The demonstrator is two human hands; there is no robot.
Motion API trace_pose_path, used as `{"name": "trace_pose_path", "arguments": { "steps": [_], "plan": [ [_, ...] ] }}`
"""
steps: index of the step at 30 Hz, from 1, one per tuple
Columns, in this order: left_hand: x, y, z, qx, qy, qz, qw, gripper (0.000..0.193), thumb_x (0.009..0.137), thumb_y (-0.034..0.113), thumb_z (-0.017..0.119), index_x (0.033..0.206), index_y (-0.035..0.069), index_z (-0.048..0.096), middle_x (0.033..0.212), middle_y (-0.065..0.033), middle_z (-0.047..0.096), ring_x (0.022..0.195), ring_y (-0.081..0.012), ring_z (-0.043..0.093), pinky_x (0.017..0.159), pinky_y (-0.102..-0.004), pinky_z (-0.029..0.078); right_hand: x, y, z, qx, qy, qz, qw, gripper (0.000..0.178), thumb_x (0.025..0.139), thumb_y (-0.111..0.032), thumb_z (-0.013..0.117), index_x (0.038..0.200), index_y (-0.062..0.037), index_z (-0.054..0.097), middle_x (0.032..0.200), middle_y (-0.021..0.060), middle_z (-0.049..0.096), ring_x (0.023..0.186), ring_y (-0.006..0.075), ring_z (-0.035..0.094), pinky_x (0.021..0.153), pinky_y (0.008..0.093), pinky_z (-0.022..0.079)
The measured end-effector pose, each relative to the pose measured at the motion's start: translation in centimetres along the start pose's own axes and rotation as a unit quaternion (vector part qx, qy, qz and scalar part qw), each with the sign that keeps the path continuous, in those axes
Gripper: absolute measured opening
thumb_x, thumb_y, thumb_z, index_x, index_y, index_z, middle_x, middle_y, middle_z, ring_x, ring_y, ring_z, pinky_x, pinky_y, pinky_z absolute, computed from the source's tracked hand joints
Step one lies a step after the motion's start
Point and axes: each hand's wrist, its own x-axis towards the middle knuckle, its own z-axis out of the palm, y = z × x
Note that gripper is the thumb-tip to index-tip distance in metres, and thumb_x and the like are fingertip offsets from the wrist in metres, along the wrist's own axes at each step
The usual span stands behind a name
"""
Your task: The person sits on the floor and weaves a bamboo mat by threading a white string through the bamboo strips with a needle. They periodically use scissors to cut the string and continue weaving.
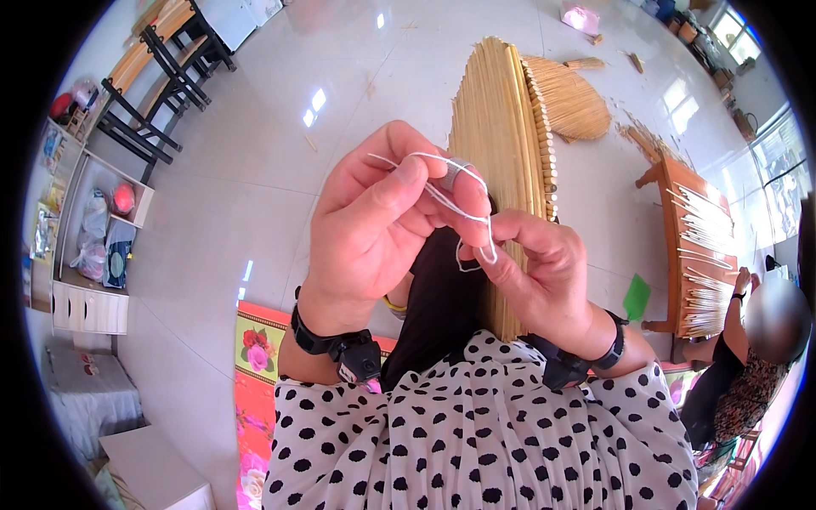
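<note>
A thin white string (pixel 468 212) runs in a loose loop between my two hands, raised in front of my lap. My left hand (pixel 357 225) is closed, pinching the string between thumb and fingers, with a silver ring-like thimble (pixel 457 172) on one finger. Lower and to the right, my right hand (pixel 544 268) pinches the string near a small loop with thumb and forefinger. Whether a needle is on the string I cannot tell. Behind the hands, a thick panel of straw-coloured stalks (pixel 489 106) stands on edge, its cut ends showing along the right side.
A rounded piece of stalks (pixel 576 100) lies on the tiled floor beyond the panel. Rightward stands a low wooden table (pixel 670 200) with white stalks, a person (pixel 722 374) beside it. A green sheet (pixel 636 297), floral mat (pixel 248 416), chairs (pixel 161 76) and shelves (pixel 64 221) surround me.
</note>
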Motion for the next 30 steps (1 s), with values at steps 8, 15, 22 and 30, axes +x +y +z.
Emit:
{"name": "trace_pose_path", "arguments": {
  "steps": [8, 15, 22, 30],
  "plan": [
    [-2.4, 4.4, -5.8, 0.577, 0.207, -0.117, 0.782, 0.019, 0.094, 0.015, 0.059, 0.106, 0.000, 0.059, 0.100, -0.0146, 0.067, 0.083, -0.0205, 0.067, 0.073, -0.0333, 0.054, 0.7, -0.9, -3.7, -0.195, -0.014, 0.000, 0.981, 0.009, 0.082, 0.000, 0.070, 0.090, -0.0006, 0.072, 0.078, 0.0093, 0.065, 0.065, 0.0194, 0.062, 0.058, 0.0290, 0.048],
    [-1.9, 2.9, -0.8, 0.740, 0.097, 0.113, 0.656, 0.023, 0.081, 0.004, 0.069, 0.104, 0.003, 0.064, 0.108, -0.0130, 0.065, 0.096, -0.0283, 0.064, 0.082, -0.0339, 0.050, 2.0, -0.8, -4.4, -0.300, -0.029, -0.064, 0.951, 0.008, 0.078, 0.001, 0.071, 0.085, -0.0025, 0.071, 0.073, 0.0085, 0.060, 0.064, 0.0223, 0.060, 0.055, 0.0308, 0.046],
    [0.6, -0.9, 3.4, 0.734, -0.011, 0.170, 0.657, 0.022, 0.071, -0.001, 0.074, 0.088, 0.005, 0.062, 0.081, -0.0075, 0.060, 0.065, -0.0277, 0.059, 0.055, -0.0348, 0.047, 4.3, -3.5, -4.2, -0.334, -0.052, -0.111, 0.935, 0.013, 0.074, 0.006, 0.072, 0.083, -0.0018, 0.070, 0.073, 0.0055, 0.061, 0.058, 0.0150, 0.059, 0.051, 0.0257, 0.045],
    [2.4, 1.8, 2.4, 0.755, -0.040, 0.149, 0.637, 0.016, 0.075, -0.004, 0.070, 0.088, 0.003, 0.063, 0.077, -0.0064, 0.062, 0.067, -0.0231, 0.062, 0.058, -0.0308, 0.048, 6.1, -5.3, -4.7, -0.346, -0.011, -0.147, 0.927, 0.010, 0.077, 0.002, 0.076, 0.086, -0.0008, 0.072, 0.074, 0.0022, 0.063, 0.061, 0.0074, 0.056, 0.055, 0.0211, 0.044]
  ]
}}
